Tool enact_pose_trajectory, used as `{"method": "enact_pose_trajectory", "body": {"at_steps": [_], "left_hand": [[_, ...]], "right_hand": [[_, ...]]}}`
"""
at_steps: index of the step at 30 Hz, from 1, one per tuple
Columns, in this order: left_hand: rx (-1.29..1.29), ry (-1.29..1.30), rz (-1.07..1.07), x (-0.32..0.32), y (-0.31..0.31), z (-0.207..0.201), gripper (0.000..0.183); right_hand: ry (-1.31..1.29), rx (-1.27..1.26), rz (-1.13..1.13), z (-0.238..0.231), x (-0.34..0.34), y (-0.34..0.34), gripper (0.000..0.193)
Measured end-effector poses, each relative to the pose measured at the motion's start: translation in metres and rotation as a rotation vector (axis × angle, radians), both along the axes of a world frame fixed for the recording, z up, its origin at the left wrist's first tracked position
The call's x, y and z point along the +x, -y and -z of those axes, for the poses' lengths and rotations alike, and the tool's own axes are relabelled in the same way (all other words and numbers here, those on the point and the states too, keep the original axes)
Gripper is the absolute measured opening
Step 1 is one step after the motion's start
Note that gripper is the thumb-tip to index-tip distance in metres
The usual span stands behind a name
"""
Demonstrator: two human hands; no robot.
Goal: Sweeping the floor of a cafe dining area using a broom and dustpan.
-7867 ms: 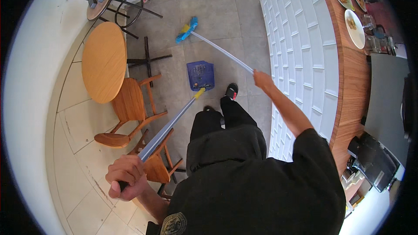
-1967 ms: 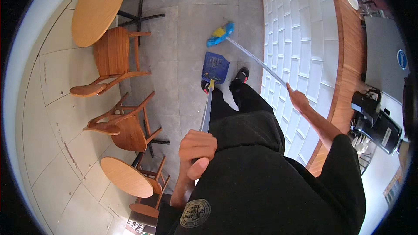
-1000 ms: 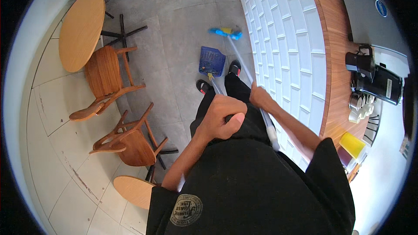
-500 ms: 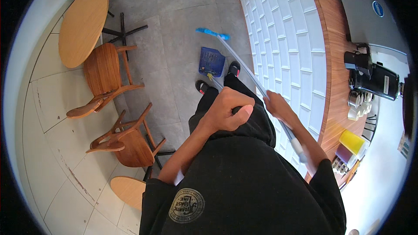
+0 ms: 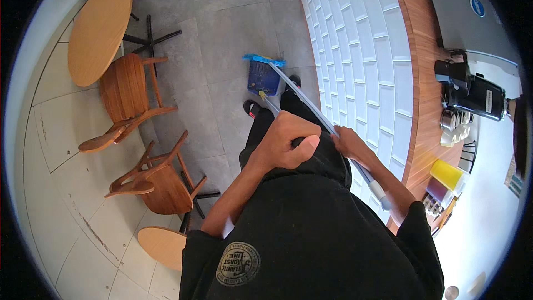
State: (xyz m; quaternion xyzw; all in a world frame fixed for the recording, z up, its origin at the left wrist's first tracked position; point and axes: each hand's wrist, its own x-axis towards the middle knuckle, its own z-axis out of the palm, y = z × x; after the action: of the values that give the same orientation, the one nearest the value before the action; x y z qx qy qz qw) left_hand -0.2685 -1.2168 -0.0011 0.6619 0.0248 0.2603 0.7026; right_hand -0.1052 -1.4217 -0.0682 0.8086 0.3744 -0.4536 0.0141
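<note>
"Black shows at the end of the dustpan handle (image 5: 270, 104). How does the left grip (image 5: 291, 140) have it?"

"Fingers curled right round, thumb alongside. It looks a firm hold."

"And the right grip (image 5: 352, 143)?"

"Closed about the broom handle (image 5: 311, 108), partway down; the pale end sticks out behind, along the forearm."

"Where do the two handles lead?"

"To the blue dustpan (image 5: 263, 79) on the grey floor (image 5: 222, 55), just ahead of the left shoe (image 5: 251, 108) and beside the right shoe (image 5: 295, 81). A few specks lie in it, too small to name."

"What's changed?"

"The broom head (image 5: 252, 58). A moment ago it was beyond the pan, with floor showing between; now it lies across the pan's far edge. I can't tell whether bristles and plastic touch."

"Meaning?"

"I'd judge the stroke has reached the pan's mouth, so the pan must be kept steady."

"Anything further out?"

"Wooden chairs (image 5: 125, 89) well to the left, and a wooden surface (image 5: 427, 111) to the right bearing a yellow-topped container (image 5: 447, 174)."
</note>
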Motion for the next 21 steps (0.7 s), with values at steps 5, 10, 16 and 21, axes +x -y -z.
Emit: {"method": "enact_pose_trajectory", "body": {"at_steps": [5, 10, 16, 21], "left_hand": [[0.007, 0.011, 0.008, -0.005, 0.000, 0.000, 0.026], [0.019, -0.012, 0.015, -0.009, 0.000, 0.002, 0.028], [0.003, -0.008, 0.020, -0.009, 0.001, 0.004, 0.029], [0.014, -0.016, 0.005, -0.007, 0.001, 0.001, 0.029]], "right_hand": [[-0.041, -0.057, 0.145, -0.010, -0.009, -0.015, 0.030], [-0.096, -0.108, 0.229, -0.008, -0.012, -0.018, 0.030], [-0.093, -0.075, 0.227, -0.006, -0.012, -0.014, 0.031], [-0.139, -0.109, 0.274, -0.013, -0.002, -0.028, 0.032]]}}
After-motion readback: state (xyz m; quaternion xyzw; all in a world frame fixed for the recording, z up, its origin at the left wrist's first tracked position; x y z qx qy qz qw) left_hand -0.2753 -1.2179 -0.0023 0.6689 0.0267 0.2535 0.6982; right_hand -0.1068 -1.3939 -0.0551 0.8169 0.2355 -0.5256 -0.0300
